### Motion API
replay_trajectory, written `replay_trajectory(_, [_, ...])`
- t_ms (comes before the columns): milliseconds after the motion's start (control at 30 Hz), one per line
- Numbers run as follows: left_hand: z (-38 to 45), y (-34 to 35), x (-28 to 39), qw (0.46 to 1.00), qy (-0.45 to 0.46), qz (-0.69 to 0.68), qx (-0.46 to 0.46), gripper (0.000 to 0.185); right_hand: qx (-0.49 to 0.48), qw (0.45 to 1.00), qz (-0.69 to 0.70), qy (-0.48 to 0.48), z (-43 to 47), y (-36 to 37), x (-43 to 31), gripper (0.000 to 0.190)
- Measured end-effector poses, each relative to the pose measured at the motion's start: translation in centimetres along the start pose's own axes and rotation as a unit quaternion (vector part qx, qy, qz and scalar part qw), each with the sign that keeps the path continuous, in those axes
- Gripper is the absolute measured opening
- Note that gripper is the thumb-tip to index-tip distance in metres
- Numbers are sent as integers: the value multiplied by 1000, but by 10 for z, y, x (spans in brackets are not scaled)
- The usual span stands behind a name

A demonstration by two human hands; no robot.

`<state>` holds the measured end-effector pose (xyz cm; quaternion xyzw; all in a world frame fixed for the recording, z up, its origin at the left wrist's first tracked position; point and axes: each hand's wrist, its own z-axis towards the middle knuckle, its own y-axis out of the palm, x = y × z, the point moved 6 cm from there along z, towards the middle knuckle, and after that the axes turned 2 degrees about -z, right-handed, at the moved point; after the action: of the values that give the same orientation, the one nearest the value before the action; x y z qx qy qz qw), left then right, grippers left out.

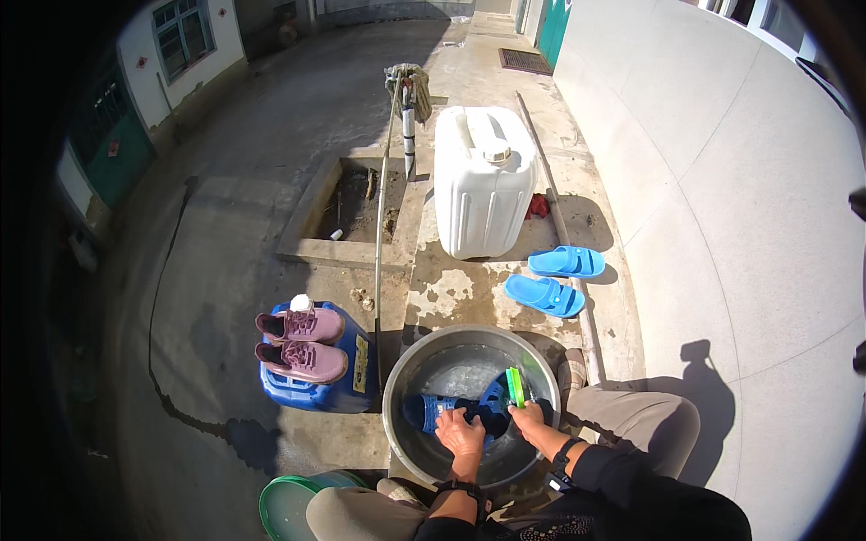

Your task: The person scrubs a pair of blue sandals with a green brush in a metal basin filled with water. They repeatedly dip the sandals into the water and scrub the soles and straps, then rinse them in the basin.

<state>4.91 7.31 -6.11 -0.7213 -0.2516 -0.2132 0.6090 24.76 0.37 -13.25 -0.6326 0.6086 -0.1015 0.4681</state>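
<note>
A wide metal basin with water in it stands before me, between my knees. Two dark blue perforated clogs lie in it, one on the left and the other on the right. My left hand has its bent fingers on the left clog near its opening. In my right hand is a bright green scrubbing brush, held upright by its lower end. The bristles face the right clog; whether they touch it cannot be told.
Left of the basin, pink sneakers rest on a blue jerrycan. A green-rimmed bucket stands at lower left. Beyond are blue slides, a white jerrycan and a long pole. A wall rises at right.
</note>
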Motion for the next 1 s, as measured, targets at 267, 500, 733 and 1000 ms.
replay_trajectory(267, [26,42,-48,985,-29,115,-129,94,53,991,105,-58,20,30,-16,50])
replay_trajectory(500, [17,84,-70,962,-24,86,-257,96,-42,990,-53,-121,11,26,-31,91])
replay_trajectory(733, [22,71,-69,969,-30,87,-231,104,-98,975,-169,-107,53,24,-35,83])
replay_trajectory(1000, [34,19,-58,968,-147,100,-178,96,-213,974,60,41,31,13,-12,38])
